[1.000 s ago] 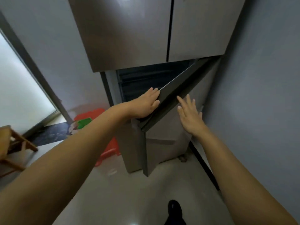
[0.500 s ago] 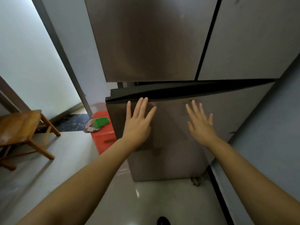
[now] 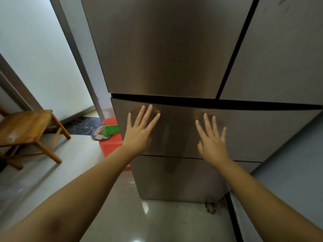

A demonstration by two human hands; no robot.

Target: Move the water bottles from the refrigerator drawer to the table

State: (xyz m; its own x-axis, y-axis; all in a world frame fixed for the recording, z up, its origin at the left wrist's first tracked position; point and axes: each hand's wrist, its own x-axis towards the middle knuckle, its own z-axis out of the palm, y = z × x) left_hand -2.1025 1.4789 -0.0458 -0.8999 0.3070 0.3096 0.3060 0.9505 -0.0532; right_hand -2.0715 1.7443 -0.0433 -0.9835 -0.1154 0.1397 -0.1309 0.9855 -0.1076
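A tall brushed-steel refrigerator fills the view. Its upper drawer front (image 3: 253,133) lies flush under the two top doors, with only a thin dark gap above it. My left hand (image 3: 139,130) is flat against the drawer front on its left side, fingers spread. My right hand (image 3: 211,138) is flat against it a little to the right, fingers spread too. Neither hand holds anything. No water bottle and no table are in view.
A second drawer front (image 3: 174,179) sits below. A red plastic stool (image 3: 110,142) with a green object (image 3: 111,130) stands left of the refrigerator. A wooden chair (image 3: 26,126) is at far left. A grey wall (image 3: 288,180) closes in on the right.
The drawer stood pulled out a second ago with my hands on its edge and front. It has slid in and is now shut, both palms flat on its front.
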